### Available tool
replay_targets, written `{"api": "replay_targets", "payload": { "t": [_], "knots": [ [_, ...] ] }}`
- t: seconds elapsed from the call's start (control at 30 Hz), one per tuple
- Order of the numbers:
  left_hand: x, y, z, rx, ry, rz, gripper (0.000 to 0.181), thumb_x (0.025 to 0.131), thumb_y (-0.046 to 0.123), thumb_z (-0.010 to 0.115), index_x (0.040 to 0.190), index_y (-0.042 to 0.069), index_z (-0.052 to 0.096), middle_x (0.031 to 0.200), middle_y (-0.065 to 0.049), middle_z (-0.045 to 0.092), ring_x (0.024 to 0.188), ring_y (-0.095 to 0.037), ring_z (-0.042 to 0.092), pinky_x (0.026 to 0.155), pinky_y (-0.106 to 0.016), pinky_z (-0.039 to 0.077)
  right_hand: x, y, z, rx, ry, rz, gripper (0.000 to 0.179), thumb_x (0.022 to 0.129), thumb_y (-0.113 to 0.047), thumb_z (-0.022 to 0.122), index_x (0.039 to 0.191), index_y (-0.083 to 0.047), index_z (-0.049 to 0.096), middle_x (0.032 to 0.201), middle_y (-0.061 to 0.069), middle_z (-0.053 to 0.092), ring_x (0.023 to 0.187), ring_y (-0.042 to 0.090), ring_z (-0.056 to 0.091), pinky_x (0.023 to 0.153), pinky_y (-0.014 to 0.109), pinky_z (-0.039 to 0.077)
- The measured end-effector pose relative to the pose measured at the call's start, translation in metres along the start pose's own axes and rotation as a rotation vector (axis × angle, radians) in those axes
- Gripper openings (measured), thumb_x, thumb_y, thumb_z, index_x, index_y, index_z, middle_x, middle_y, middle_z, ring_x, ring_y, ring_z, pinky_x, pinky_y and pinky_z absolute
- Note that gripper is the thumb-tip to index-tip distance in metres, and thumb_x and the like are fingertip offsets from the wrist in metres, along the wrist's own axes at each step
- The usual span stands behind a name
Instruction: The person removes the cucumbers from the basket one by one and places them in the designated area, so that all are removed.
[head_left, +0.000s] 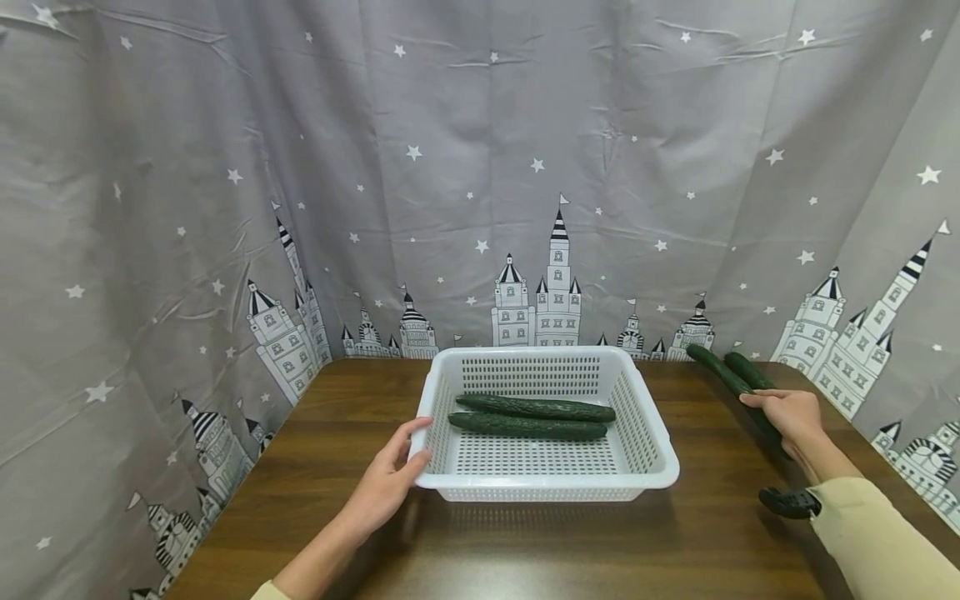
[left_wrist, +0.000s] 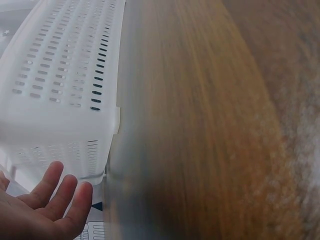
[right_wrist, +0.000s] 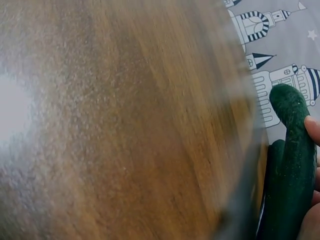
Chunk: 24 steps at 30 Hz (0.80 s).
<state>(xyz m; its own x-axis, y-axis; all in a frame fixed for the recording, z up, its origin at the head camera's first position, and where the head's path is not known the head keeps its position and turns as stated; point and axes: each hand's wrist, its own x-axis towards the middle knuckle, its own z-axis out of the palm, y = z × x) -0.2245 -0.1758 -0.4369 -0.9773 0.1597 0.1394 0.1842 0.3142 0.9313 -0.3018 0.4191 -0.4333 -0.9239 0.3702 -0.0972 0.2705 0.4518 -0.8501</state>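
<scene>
Two dark green cucumbers (head_left: 528,426) lie side by side in a white perforated plastic basket (head_left: 543,482). My left hand (head_left: 390,471) is at the basket's left rim, its thumb and index fingertip touching the edge. In the left wrist view, the other fingers (left_wrist: 75,212) are loosely bent beside the basket wall. At the table's right, my right hand (head_left: 791,417) grips a long cucumber (head_left: 716,368), with the thumb on one side and fingers on the other. Another cucumber (head_left: 748,370) lies just beyond it, partly hidden by the hand.
The basket stands at the middle of a brown wooden table (head_left: 352,400). A grey curtain (head_left: 450,208) printed with castles and stars hangs behind the table and along both sides. A black strap mount (head_left: 789,502) sits on my right wrist.
</scene>
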Motion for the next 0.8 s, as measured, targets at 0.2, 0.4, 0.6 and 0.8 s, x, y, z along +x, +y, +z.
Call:
{"api": "replay_targets", "payload": {
  "t": [0.2,0.4,0.6,0.8],
  "knots": [
    [-0.002,0.0,0.0,-0.018,0.01,-0.012,0.045,0.102,0.017,0.057,0.146,0.021,0.047,0.132,-0.02,0.061,0.111,-0.028,0.062,0.082,-0.032,0.05,0.001,0.004,-0.001,-0.024,0.012,0.003,0.07,0.094,-0.041,0.066,0.138,0.011,0.051,0.156,0.037,0.025,0.143,0.057,0.02,0.112,0.064,0.029],
    [-0.003,-0.001,0.001,-0.028,0.018,-0.023,0.046,0.102,0.016,0.058,0.146,0.021,0.047,0.129,-0.019,0.062,0.105,-0.026,0.063,0.078,-0.031,0.051,0.002,0.009,-0.001,-0.064,0.037,0.017,0.07,0.094,-0.042,0.066,0.139,0.011,0.051,0.154,0.037,0.03,0.141,0.056,0.024,0.111,0.063,0.032],
    [0.0,-0.002,0.004,-0.031,0.006,-0.017,0.046,0.102,0.015,0.058,0.146,0.022,0.048,0.129,-0.019,0.062,0.106,-0.027,0.063,0.078,-0.031,0.052,0.0,0.015,-0.004,-0.105,0.076,0.013,0.065,0.094,-0.04,0.067,0.133,0.012,0.057,0.149,0.036,0.037,0.137,0.056,0.03,0.109,0.062,0.034],
    [0.003,-0.004,0.007,-0.028,0.008,-0.01,0.045,0.102,0.014,0.058,0.146,0.021,0.048,0.13,-0.02,0.062,0.111,-0.03,0.062,0.08,-0.031,0.052,-0.003,0.015,-0.006,-0.156,0.08,-0.007,0.06,0.094,-0.037,0.067,0.13,0.011,0.058,0.146,0.035,0.042,0.133,0.057,0.033,0.108,0.061,0.035]
  ]
}}
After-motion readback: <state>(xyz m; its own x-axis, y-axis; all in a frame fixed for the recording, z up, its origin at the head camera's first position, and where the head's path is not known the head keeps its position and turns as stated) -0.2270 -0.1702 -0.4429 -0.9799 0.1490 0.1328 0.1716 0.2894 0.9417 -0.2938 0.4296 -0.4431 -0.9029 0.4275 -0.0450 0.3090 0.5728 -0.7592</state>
